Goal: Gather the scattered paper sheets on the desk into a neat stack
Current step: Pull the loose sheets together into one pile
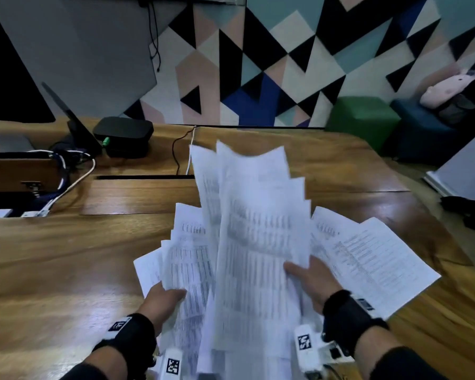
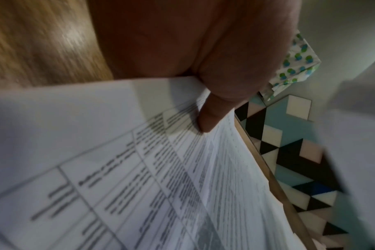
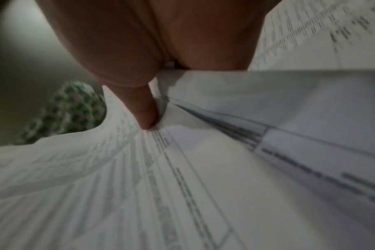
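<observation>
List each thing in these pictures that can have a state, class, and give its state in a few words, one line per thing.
Paper sheets: lifted off the desk, fanned out and uneven, edges not aligned.
Left hand: grips the left edge of the sheets, thumb on top.
Right hand: grips the right edge, thumb on top.
Loose sheets: lying flat on the desk under the right hand.
Desk: wooden, glossy.

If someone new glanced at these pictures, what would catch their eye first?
Probably the fanned, misaligned bundle of printed sheets, blurred at centre and pinched from both sides by the left hand and right hand above the wooden desk. Behind it, the wall of coloured triangles stands out.
</observation>
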Motion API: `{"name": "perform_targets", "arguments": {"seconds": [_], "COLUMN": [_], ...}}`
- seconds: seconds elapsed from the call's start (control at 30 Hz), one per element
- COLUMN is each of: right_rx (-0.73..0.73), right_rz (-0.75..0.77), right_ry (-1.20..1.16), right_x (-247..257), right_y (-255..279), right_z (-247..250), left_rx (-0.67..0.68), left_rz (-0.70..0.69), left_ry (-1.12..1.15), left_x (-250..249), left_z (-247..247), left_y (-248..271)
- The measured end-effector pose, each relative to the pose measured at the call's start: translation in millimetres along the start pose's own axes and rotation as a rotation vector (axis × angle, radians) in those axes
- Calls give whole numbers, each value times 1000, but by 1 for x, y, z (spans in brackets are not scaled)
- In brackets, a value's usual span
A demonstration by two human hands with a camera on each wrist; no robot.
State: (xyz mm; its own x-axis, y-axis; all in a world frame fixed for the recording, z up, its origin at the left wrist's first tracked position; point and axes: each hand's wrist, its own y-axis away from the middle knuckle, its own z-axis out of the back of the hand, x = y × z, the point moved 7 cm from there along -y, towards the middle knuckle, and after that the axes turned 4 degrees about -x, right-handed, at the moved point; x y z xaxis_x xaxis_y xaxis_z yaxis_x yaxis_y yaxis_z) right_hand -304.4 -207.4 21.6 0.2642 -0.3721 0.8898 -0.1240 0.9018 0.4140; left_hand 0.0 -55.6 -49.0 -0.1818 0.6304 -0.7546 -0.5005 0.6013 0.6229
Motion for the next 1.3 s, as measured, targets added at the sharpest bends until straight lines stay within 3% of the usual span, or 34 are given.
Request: {"name": "perform_targets", "arguments": {"seconds": [0.13, 0.23, 0.3, 0.43, 0.5, 0.57, 0.63, 0.8, 0.9, 1.03, 1.13, 1.3], "right_rx": [62, 95, 135, 211, 106, -139, -312, -271, -237, -179, -214, -138], "right_rz": [-149, -160, -166, -157, -152, -143, -226, -439, -476, -363, -271, -281], "right_ry": [323, 411, 389, 450, 508, 646, 767, 994, 935, 741, 602, 442], "right_x": [-60, -75, -77, -77, -71, -58, -49, -55, -62, -59, -50, -33], "right_y": [-6, -3, -1, 2, -2, -11, -16, -28, -37, -41, -43, -38], "right_z": [-42, -62, -71, -78, -65, -31, 3, 23, 18, 6, -2, -29], "left_rx": [25, 178, 208, 64, 24, -40, -133, -280, -295, -295, -282, -262], "left_rz": [144, 164, 106, 68, 53, -18, -84, -112, -99, -111, -101, -75], "left_ry": [245, 382, 302, 89, 85, 85, 66, 12, -24, -40, -49, -65], "left_x": [4, -8, -11, 4, 3, -6, -14, -14, -7, -4, -2, 1], "left_z": [-3, -14, -20, -14, -11, -3, 10, 36, 37, 36, 39, 42], "left_y": [-3, 8, 11, -3, -5, -6, -6, -13, -12, -9, -12, -17]}}
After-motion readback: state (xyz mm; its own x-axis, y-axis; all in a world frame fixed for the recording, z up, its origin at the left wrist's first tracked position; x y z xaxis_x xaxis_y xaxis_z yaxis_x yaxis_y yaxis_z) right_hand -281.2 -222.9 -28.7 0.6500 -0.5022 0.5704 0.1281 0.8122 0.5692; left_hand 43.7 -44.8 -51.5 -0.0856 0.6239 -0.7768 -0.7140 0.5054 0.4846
